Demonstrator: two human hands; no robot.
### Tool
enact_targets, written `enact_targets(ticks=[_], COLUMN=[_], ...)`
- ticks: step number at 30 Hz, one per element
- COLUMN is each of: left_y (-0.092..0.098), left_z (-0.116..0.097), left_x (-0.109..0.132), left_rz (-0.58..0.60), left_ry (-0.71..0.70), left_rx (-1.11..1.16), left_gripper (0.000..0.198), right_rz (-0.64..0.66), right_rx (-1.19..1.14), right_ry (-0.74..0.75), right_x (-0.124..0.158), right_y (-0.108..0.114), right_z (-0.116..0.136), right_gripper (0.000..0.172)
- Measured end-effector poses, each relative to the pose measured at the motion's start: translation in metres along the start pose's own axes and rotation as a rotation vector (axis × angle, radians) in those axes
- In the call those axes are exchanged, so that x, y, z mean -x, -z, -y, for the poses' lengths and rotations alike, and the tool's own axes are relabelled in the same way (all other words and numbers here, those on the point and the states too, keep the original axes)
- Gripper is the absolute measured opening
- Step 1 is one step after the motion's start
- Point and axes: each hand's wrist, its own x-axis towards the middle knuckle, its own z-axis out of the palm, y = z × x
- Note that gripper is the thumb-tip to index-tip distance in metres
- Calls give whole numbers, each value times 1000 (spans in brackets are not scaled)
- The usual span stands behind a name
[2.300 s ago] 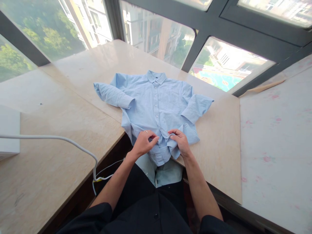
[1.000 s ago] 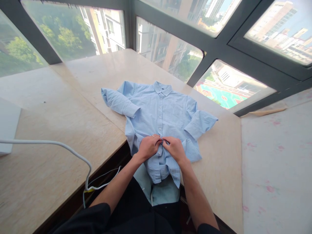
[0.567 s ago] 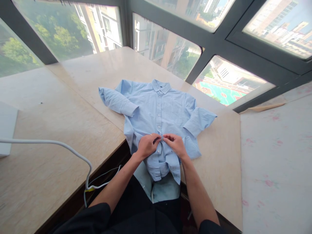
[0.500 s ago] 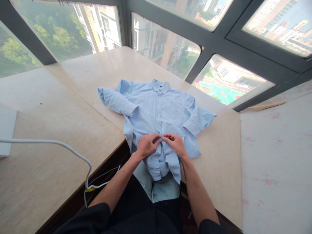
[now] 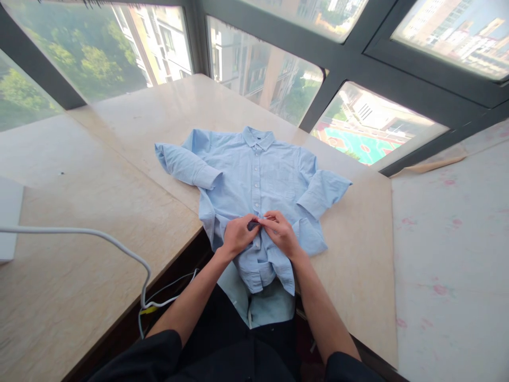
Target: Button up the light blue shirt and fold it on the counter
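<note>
A light blue button-up shirt lies front up, its collar toward the window and its sleeves folded inward. The lower hem hangs over the counter's near edge. On the front placket, below the middle, my left hand pinches the cloth, thumb against fingers; a small dark thing shows between them, too small to name. My right hand meets it from the other side, its fingertips closed on the placket at the same spot. The button there is hidden by my fingers. Buttons show above and below my hands.
The shirt rests on a beige stone-like counter in a window corner. A white cable loops over its left edge into a dark gap. At far left stands a white box-like object. A flowered wall bounds the right side.
My right hand has shifted slightly left and its fingertips now meet those of my left hand. The view has moved a little; the shirt lies as before.
</note>
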Motion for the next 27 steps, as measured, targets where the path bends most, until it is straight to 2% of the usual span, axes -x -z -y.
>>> enact_targets(ticks=[4, 9, 13, 27], left_y=[1, 3, 3, 4], left_z=[-1, 0, 3, 1], left_x=[-3, -7, -9, -7], left_rz=[5, 24, 32, 1], left_ry=[30, 52, 38, 57], left_rx=[55, 151, 161, 163], left_gripper=[15, 24, 22, 5], right_rz=[112, 140, 156, 139], right_rx=[86, 199, 269, 89], right_ry=[17, 21, 39, 20], right_x=[-2, -3, -3, -10], right_y=[6, 10, 7, 6], right_z=[-4, -9, -10, -16], right_gripper=[26, 24, 24, 22])
